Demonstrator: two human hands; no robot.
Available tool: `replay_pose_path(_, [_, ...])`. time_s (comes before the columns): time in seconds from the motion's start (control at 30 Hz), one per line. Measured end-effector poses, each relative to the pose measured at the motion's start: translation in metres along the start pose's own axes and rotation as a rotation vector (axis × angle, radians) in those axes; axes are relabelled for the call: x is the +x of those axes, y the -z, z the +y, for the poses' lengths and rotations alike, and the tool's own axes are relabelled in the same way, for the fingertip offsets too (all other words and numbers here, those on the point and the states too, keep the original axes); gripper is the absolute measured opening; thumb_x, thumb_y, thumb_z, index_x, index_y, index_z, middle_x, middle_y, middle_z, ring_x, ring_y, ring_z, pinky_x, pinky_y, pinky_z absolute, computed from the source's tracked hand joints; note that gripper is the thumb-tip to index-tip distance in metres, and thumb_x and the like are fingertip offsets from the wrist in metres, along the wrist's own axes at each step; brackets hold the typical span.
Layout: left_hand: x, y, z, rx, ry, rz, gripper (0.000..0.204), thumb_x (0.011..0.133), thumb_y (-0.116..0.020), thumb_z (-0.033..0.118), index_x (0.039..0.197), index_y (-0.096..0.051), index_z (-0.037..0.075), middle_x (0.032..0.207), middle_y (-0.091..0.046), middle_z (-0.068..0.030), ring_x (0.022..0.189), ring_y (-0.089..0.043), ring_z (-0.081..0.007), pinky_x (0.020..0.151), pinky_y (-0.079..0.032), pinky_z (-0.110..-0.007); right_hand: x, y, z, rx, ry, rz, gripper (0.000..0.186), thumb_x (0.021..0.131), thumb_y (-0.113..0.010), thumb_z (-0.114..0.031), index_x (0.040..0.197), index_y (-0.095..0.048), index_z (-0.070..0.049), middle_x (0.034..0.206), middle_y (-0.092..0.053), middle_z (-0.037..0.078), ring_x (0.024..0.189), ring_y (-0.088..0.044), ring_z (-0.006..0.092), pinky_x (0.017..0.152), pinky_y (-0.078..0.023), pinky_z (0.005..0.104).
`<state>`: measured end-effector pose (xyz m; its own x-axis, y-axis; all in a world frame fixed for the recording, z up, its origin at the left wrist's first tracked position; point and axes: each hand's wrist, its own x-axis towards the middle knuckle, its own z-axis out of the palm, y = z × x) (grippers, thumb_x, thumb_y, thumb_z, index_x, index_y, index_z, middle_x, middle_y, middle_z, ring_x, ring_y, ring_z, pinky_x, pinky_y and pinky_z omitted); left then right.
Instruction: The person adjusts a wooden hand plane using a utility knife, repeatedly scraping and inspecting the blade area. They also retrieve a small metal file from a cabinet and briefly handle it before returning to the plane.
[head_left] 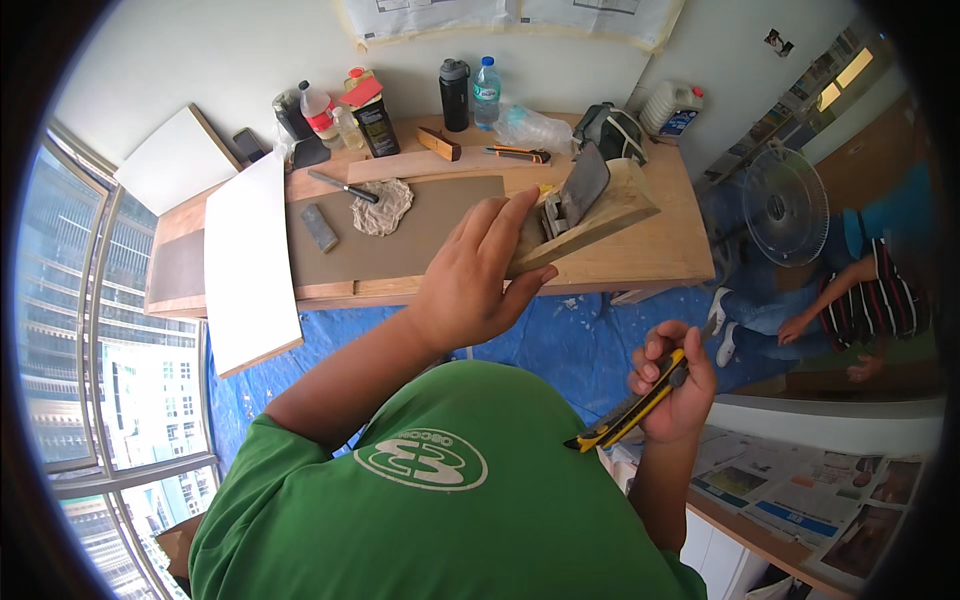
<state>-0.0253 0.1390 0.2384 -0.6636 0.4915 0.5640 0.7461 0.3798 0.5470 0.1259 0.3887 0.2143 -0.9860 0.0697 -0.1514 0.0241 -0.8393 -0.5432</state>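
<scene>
My left hand is closed round a wooden hand plane, its fingers over one end and the thumb underneath. The plane is held up, tilted, over the right part of the workbench, with its metal iron sticking up from the body. In my right hand is a yellow and black utility knife, held near my green shirt by curled fingers. A grey tip, perhaps its blade, shows past the fingers.
On the workbench are a sharpening stone, a crumpled cloth with a chisel-like tool, a small wooden plane, an orange cutter and several bottles. A white board overhangs the front edge. A fan and another person are at right.
</scene>
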Motion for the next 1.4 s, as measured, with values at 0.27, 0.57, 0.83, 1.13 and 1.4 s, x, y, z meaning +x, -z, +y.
replay_pose_path(0.27, [-0.005,0.001,0.001,0.18,-0.098,0.051,0.074,0.076,-0.082,0.012,0.143,-0.051,0.002,0.121,-0.057,-0.0185,0.107,-0.057,-0.0392,0.095,-0.048,-0.047,-0.001,0.003,0.019,-0.027,-0.031,0.0,0.018,0.102,-0.064,-0.026,0.104,-0.064,-0.008,0.099,-0.062,0.009,0.076,-0.06,0.0206,0.061,-0.052,0.0355])
replay_pose_path(0.57, [-0.013,0.006,0.005,0.159,-0.089,0.001,0.073,0.073,-0.082,0.014,0.14,-0.053,0.005,0.118,-0.058,-0.0134,0.108,-0.057,-0.0348,0.094,-0.046,-0.045,0.023,-0.032,0.006,-0.273,0.048,0.032,0.055,0.1,-0.069,-0.031,0.144,-0.05,-0.004,0.112,-0.062,0.01,0.075,-0.06,0.0171,0.058,-0.052,0.0311])
replay_pose_path(0.83, [-0.018,0.013,0.014,-0.09,0.017,-0.209,0.077,0.077,-0.087,0.029,0.141,-0.054,0.003,0.121,-0.059,-0.0167,0.111,-0.058,-0.0385,0.096,-0.047,-0.045,0.055,-0.039,0.015,-0.5,0.193,-0.101,0.074,0.091,-0.08,-0.026,0.15,-0.043,-0.003,0.107,-0.066,0.009,0.07,-0.064,0.0166,0.058,-0.053,0.0289])
replay_pose_path(1.13, [0.002,0.017,0.018,-0.162,0.065,-0.317,0.072,0.079,-0.087,0.032,0.137,-0.057,0.0,0.121,-0.068,-0.0186,0.114,-0.064,-0.0401,0.099,-0.049,-0.045,0.056,-0.033,0.029,-0.453,0.252,-0.169,0.08,0.089,-0.081,-0.024,0.152,-0.037,-0.002,0.119,-0.067,0.016,0.065,-0.064,0.0169,0.055,-0.053,0.0279])
replay_pose_path(1.4, [-0.003,0.012,0.003,-1.26,0.707,-0.295,0.057,0.097,-0.071,0.025,0.143,-0.053,-0.004,0.132,-0.066,-0.0158,0.122,-0.065,-0.0251,0.104,-0.052,-0.042,0.05,-0.019,0.018,-0.367,0.303,-0.275,0.082,0.089,-0.079,-0.019,0.155,-0.033,-0.005,0.143,-0.055,0.029,0.068,-0.067,0.0197,0.059,-0.057,0.0301])
